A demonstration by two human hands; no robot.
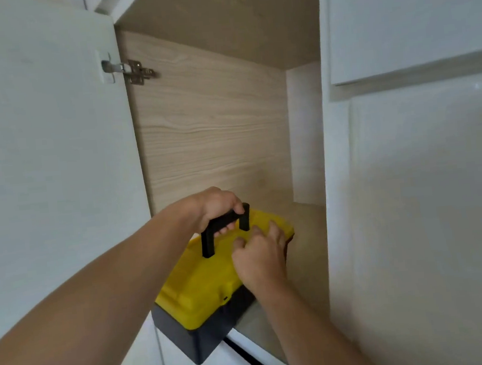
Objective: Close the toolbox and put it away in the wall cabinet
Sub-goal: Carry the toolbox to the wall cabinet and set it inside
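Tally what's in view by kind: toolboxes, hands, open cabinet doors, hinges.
Toolboxes: 1, the toolbox, yellow lid shut
Hands: 2, left hand on the handle, right hand on the lid
Open cabinet doors: 1, the cabinet door
Hinges: 1, the hinge
Total: 5

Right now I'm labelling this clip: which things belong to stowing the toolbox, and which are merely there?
Job:
yellow-lidded black plastic toolbox, lid shut
black carry handle, gripped by left hand
right hand on the lid
wood-grain cabinet shelf
open white cabinet door

Merely there:
metal door hinge
neighbouring closed white cabinet door
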